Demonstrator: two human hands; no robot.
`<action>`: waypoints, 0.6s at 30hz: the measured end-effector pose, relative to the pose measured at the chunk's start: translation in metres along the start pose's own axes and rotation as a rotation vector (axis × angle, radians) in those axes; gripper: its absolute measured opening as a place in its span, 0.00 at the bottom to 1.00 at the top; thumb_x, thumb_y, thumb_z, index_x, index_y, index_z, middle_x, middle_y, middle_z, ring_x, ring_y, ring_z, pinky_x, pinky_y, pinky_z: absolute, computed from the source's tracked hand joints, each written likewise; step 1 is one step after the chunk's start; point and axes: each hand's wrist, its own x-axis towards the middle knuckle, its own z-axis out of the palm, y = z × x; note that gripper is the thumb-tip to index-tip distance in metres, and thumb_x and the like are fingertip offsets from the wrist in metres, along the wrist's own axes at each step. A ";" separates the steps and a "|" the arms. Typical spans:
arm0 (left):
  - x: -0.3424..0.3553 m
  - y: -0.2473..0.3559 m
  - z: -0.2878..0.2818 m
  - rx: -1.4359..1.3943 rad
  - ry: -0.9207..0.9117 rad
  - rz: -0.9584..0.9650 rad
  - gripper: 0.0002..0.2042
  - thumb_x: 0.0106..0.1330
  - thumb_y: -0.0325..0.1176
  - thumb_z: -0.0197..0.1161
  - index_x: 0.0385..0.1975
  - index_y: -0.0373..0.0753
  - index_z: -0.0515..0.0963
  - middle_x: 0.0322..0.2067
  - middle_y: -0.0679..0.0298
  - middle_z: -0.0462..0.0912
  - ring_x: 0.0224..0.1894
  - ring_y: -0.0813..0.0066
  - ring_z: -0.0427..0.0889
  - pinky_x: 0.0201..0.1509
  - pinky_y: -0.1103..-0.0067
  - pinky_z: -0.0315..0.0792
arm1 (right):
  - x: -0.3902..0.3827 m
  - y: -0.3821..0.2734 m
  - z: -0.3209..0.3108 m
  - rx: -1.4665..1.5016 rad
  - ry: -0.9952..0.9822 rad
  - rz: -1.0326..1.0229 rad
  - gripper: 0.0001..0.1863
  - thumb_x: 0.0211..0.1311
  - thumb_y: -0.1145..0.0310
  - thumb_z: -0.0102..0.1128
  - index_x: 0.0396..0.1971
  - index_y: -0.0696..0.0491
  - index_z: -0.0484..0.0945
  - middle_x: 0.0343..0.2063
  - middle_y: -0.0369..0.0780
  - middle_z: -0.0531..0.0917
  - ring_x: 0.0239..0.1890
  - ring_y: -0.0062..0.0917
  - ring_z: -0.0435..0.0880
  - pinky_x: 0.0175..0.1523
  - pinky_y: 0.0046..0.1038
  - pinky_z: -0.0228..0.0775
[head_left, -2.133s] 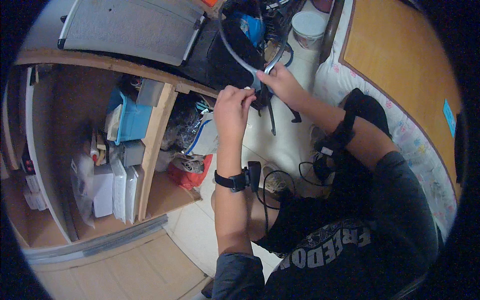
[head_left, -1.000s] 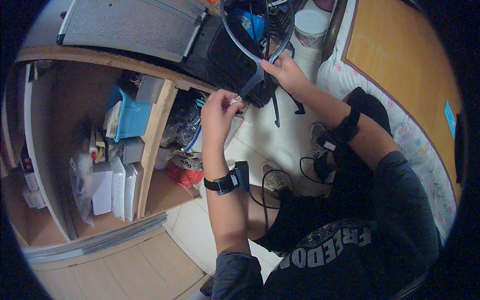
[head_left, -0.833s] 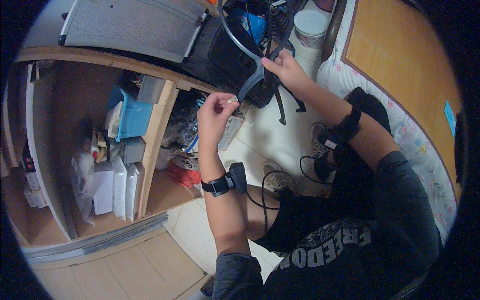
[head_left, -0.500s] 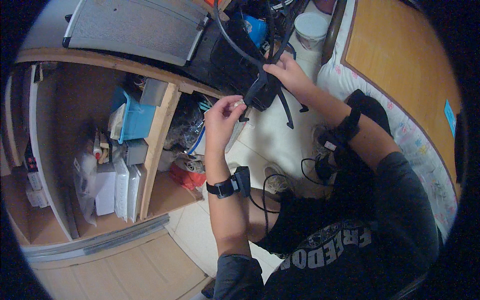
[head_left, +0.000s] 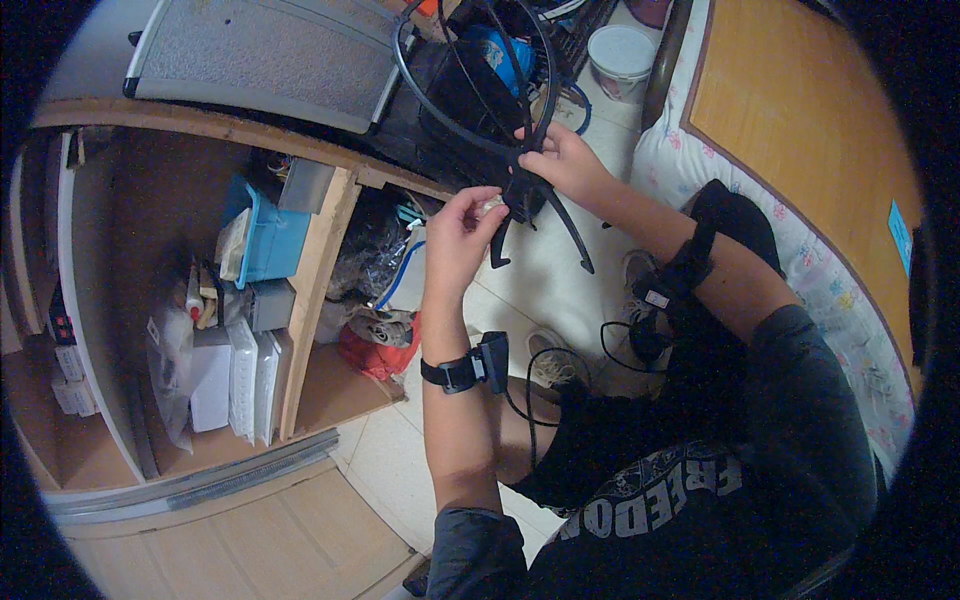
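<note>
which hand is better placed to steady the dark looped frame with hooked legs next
Probably the right hand: it grips the dark looped frame with hooked legs near the middle. The left hand, lower in view, pinches a small whitish object, so it seems less free.

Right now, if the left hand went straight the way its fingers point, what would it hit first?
Probably the black looped frame in the right hand, just past the whitish piece the left hand pinches; depth is unclear, so they may touch.

Hooped frame (head_left: 484,144) has turned
</note>
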 end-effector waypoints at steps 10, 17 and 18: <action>0.006 -0.008 0.006 -0.291 0.083 -0.002 0.12 0.60 0.27 0.64 0.43 0.33 0.76 0.30 0.66 0.80 0.28 0.85 0.75 0.32 0.88 0.69 | -0.010 -0.001 0.008 0.055 -0.098 -0.035 0.19 0.56 0.77 0.58 0.48 0.60 0.67 0.39 0.40 0.78 0.41 0.23 0.79 0.49 0.24 0.71; 0.013 -0.013 0.000 -0.784 0.352 -0.234 0.14 0.63 0.27 0.60 0.47 0.30 0.71 0.35 0.63 0.79 0.34 0.79 0.79 0.36 0.84 0.76 | -0.020 -0.006 0.014 -0.032 -0.205 0.002 0.23 0.55 0.77 0.60 0.50 0.57 0.64 0.46 0.39 0.73 0.50 0.24 0.75 0.56 0.27 0.67; 0.013 -0.014 -0.001 -0.784 0.354 -0.233 0.14 0.63 0.27 0.60 0.47 0.30 0.71 0.35 0.63 0.79 0.34 0.79 0.79 0.36 0.84 0.76 | -0.019 -0.006 0.015 -0.032 -0.206 0.002 0.23 0.55 0.77 0.60 0.50 0.57 0.64 0.46 0.39 0.73 0.50 0.24 0.75 0.56 0.27 0.67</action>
